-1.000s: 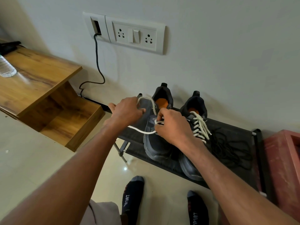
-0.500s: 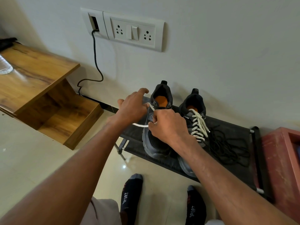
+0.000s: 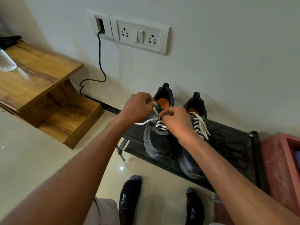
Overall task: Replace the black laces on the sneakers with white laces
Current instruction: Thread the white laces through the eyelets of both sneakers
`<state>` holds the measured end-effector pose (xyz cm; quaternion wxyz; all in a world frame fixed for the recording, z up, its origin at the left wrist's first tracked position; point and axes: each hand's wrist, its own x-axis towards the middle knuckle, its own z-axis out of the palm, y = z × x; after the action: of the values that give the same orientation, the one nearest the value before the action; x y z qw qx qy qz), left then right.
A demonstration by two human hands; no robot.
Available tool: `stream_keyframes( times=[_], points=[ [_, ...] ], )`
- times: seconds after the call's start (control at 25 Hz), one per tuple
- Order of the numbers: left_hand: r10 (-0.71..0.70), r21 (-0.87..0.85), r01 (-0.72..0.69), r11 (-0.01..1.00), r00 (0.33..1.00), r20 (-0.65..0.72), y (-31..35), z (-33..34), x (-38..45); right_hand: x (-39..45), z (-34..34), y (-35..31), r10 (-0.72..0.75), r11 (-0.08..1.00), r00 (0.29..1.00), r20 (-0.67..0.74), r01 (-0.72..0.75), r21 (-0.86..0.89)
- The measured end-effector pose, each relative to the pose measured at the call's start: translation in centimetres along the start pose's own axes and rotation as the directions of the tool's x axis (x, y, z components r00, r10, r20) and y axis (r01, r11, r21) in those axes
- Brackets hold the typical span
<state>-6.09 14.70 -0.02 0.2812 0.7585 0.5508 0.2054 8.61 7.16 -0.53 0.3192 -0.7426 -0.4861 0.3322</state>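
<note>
Two black sneakers stand side by side on a low black rack (image 3: 136, 138), toes toward me. The right sneaker (image 3: 190, 163) carries a full white lace (image 3: 200, 125). The left sneaker (image 3: 158, 143) has a white lace (image 3: 159, 125) through its lower eyelets, one loose end trailing left. My left hand (image 3: 138, 107) pinches a strand of that lace near the shoe's collar. My right hand (image 3: 177, 122) pinches the lace over the tongue. The removed black laces (image 3: 227, 150) lie in a loose tangle on the rack, right of the shoes.
A wooden stepped shelf (image 3: 42, 88) with a plastic bottle (image 3: 6, 62) stands at left. A wall socket panel (image 3: 129, 31) has a black cable (image 3: 100, 62) running down to the floor. A red crate (image 3: 279, 164) sits at right. My socked feet (image 3: 129, 195) stand on the tiled floor.
My left hand has closed its fingers and drawn in toward the left shoe's collar. My right hand has shifted slightly right, and the loose end at left has grown longer.
</note>
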Motion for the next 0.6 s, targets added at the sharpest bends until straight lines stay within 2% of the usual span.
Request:
stream_keyframes(
  times=[0.12,0.2,0.24,0.32,0.48,0.52,0.56,0.6],
  points=[
    [-0.072,0.102,0.069,0.992,0.997,0.022,-1.1,-0.4,-0.1,0.1,0.5,0.3,-0.225,0.952,0.974,0.02,0.224,-0.211],
    [-0.117,0.107,0.116,0.987,0.993,0.0,-1.6,-0.7,-0.2,-0.2,1.5,0.6,-0.367,0.806,0.922,0.125,0.382,-0.451],
    [-0.125,0.117,0.123,0.985,0.992,0.011,-1.7,-0.8,-0.2,-0.5,2.0,0.6,-0.371,0.751,0.91,0.184,0.41,-0.517],
    [-0.125,0.136,0.116,0.984,0.99,0.062,-1.5,-0.6,-0.5,-1.0,2.7,0.2,-0.3,0.747,0.925,0.231,0.379,-0.546],
    [-0.104,0.095,0.099,0.99,0.994,0.042,-1.2,0.1,-0.3,-0.9,1.9,-0.5,-0.27,0.768,0.962,0.046,0.244,-0.593],
    [-0.086,0.071,0.085,0.994,0.996,0.013,-1.0,0.2,-0.1,-0.8,1.6,-0.4,-0.224,0.812,0.974,0.039,0.209,-0.545],
    [-0.064,0.027,0.064,0.998,0.998,-0.013,-0.6,0.1,0.0,-0.8,1.3,-0.6,-0.158,0.891,0.987,0.04,0.16,-0.426],
    [-0.041,-0.051,0.039,0.998,0.999,-0.035,0.1,0.0,0.0,-0.6,1.0,-0.8,-0.068,0.973,0.997,0.048,0.077,-0.217]
  ],
)
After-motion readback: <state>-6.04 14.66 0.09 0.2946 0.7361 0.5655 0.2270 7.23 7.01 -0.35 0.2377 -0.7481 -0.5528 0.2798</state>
